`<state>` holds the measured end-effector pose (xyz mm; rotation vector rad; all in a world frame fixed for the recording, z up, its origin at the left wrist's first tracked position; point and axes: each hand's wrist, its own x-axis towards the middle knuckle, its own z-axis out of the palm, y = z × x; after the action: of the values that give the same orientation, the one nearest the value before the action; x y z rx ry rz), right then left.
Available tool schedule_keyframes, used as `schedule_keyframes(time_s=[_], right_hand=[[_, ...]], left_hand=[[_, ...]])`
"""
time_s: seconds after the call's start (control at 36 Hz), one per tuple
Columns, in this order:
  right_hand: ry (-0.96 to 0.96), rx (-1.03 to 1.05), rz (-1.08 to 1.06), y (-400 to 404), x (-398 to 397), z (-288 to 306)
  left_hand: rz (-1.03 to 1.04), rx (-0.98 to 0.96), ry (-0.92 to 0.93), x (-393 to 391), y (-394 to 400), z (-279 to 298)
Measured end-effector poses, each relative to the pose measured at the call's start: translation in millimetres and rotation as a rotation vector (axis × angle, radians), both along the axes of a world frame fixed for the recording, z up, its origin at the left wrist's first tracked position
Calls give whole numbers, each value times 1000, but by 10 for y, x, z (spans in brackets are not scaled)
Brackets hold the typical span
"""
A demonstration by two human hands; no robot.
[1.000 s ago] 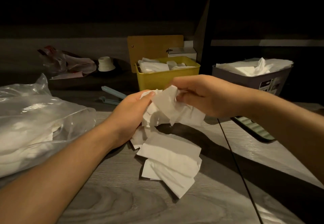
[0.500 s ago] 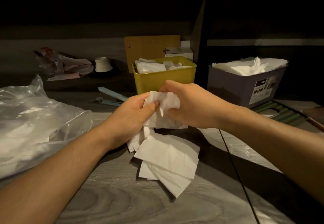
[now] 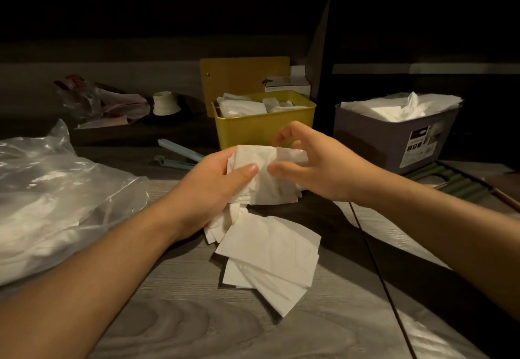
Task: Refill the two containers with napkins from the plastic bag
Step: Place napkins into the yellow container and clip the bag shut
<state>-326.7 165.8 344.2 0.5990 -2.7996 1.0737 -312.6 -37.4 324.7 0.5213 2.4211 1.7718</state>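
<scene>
— Head view first: what's changed with the napkins (image 3: 264, 178)?

— Half a second ago the right hand (image 3: 318, 167) was closed over the wad. Now its fingers have lifted and spread, with only the thumb tip touching the paper. The left hand (image 3: 208, 187) is clamped on the wad as before, thumb pressed across the front, holding it just in front of the yellow bin (image 3: 264, 128).

— And the rest of the napkins?

— A loose pile (image 3: 270, 257) lies on the table (image 3: 174, 316) nearer the camera than the bin, unchanged. The bin itself holds folded napkins. Right of it, the grey bin (image 3: 394, 139) is heaped to the rim.

— Any writing?

— A printed label on the grey bin's front, too small to read.

— The bag?

— The plastic bag (image 3: 56, 195) sits well left of the yellow bin, white paper showing through it.

— Surface and room?

— Grey wood-grain tabletop with a dark seam running right of the pile. Behind the yellow bin stands a brown board (image 3: 242, 77); left of the bin lie a blue clip (image 3: 177, 156) and a crumpled wrapper (image 3: 95, 100). Everything beyond is dark.
</scene>
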Motion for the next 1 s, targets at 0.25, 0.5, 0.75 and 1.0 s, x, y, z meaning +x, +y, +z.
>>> schedule_keyframes(time_s=[0.25, 0.5, 0.75, 1.0], right_hand=[[416, -14, -86, 20, 66, 40], [258, 58, -114, 64, -55, -89], [136, -192, -85, 206, -112, -185], [-29, 213, 238, 13, 314, 306]], left_hand=[[52, 15, -37, -2, -15, -8], [70, 129, -106, -23, -2, -24], [48, 151, -129, -34, -9, -22], [64, 117, -83, -74, -27, -48]])
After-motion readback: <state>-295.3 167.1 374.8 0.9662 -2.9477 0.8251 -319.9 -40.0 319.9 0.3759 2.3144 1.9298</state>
